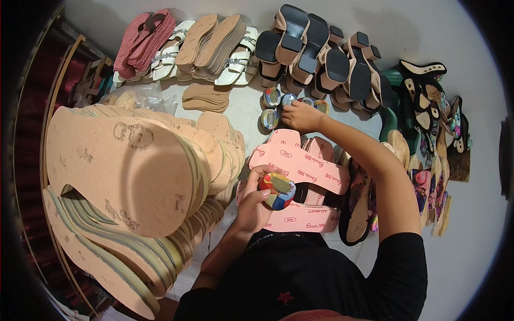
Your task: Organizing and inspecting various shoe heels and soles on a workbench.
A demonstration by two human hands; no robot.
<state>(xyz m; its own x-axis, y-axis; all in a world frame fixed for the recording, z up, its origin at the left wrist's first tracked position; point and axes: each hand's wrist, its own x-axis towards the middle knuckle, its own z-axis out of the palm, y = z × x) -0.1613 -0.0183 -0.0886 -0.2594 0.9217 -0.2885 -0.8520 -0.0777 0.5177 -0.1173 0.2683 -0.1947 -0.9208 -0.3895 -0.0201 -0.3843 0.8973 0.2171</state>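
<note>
In my left hand (256, 206) is a rounded block (277, 193) covered in red, yellow and blue, with an olive oval on its face; it looks like a covered shoe heel. My fingers and thumb grip it from the side, above pink printed shoe-sole pieces (292, 160) near my body. Farther out, my right hand (302, 116) reaches into a small group of similar blocks on the table. Its fingers curl at a bluish block (288, 100) and seem to grip it. Beside that hand stand another block (271, 97) and one nearer me (269, 119).
Tall stacks of tan soles (123, 171) crowd the left side. Along the wall stand white sandals (238, 59), red soles (144, 43) and heeled shoes with black soles (305, 48). Floral sandals (425, 187) lie at right. A clear plastic bag (142, 96) sits behind the soles.
</note>
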